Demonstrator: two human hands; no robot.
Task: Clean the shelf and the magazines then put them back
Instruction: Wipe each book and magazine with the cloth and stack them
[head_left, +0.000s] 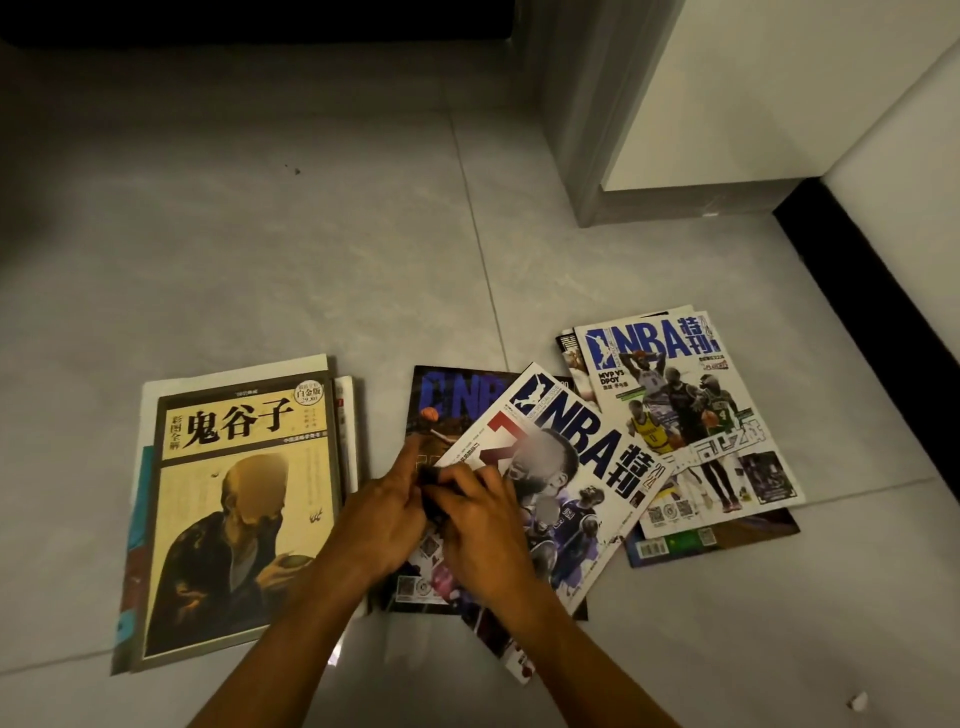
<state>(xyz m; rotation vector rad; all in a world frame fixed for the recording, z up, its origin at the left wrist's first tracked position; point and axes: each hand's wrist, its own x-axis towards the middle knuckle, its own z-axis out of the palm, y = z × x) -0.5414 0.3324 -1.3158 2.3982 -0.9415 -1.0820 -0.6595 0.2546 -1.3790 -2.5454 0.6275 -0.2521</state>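
Both hands (441, 512) meet, small dark thing (434, 491) (indistinct), over magazines (571, 467)

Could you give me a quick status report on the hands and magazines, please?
Both hands, left hand and right hand, together gripping a small dark object. NBA magazines fanned on the floor; yellow book stacked left. Nothing in the way.

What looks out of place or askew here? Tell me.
The NBA magazines lie fanned crookedly across the floor, overlapping at different angles, unlike the squarer book stack. A small white scrap lies on the tile at lower right.
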